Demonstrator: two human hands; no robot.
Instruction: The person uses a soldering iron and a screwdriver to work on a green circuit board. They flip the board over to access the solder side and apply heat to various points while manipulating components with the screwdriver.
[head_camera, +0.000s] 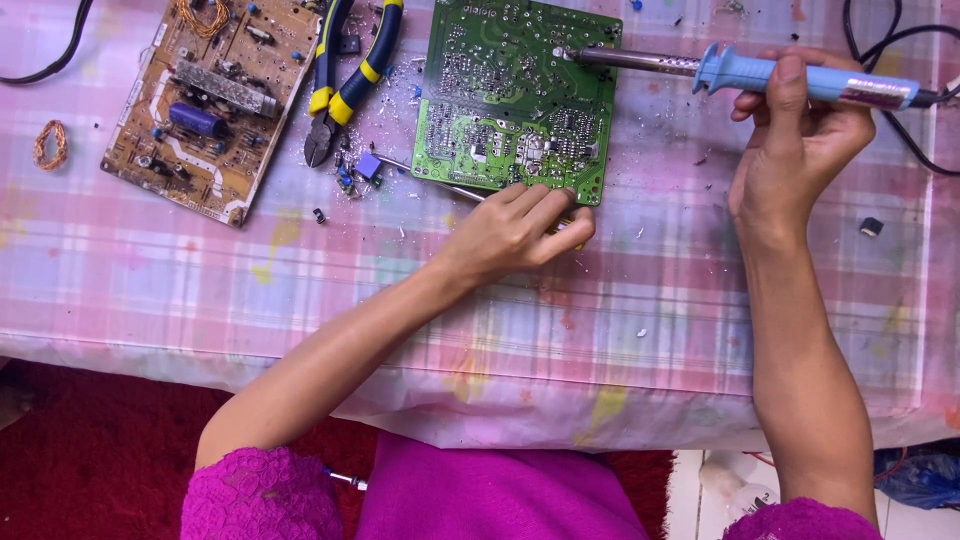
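A green circuit board (505, 95) lies solder side up on the pink plaid tablecloth (640, 290). My right hand (795, 145) grips a blue-handled soldering iron (760, 75), whose metal tip touches the board's upper right corner. My left hand (520, 228) rests at the board's near edge, fingers curled on thin metal tweezers (440, 183) that stick out to the left.
A brown circuit board (210, 95) with parts on it lies at the far left, next to yellow-and-blue pliers (345, 75). Small blue parts (365, 165), metal scraps, a copper wire coil (50, 143) and black cables (905, 130) are scattered about. The table edge runs along the near side.
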